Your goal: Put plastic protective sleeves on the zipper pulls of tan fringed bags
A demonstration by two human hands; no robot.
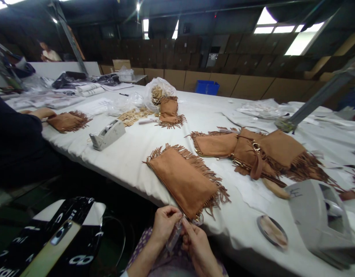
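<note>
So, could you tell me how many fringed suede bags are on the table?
At least 4: one by the co-worker's hand, one beside the plastic bag, one nearest the camera, and an overlapping heap at right, which may be several.

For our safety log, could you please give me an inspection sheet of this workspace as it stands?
surface: white cloth-covered table
job's things: clear plastic strip, beside a fringed tan suede clutch
grips: left hand and right hand both pinch the strip
clutter: tape dispenser, pile of tan tags, plastic bag, grey machine
cables: nothing seen
surroundings: stacked cardboard cartons, blue crate, co-worker's hand on another fringed clutch
</note>
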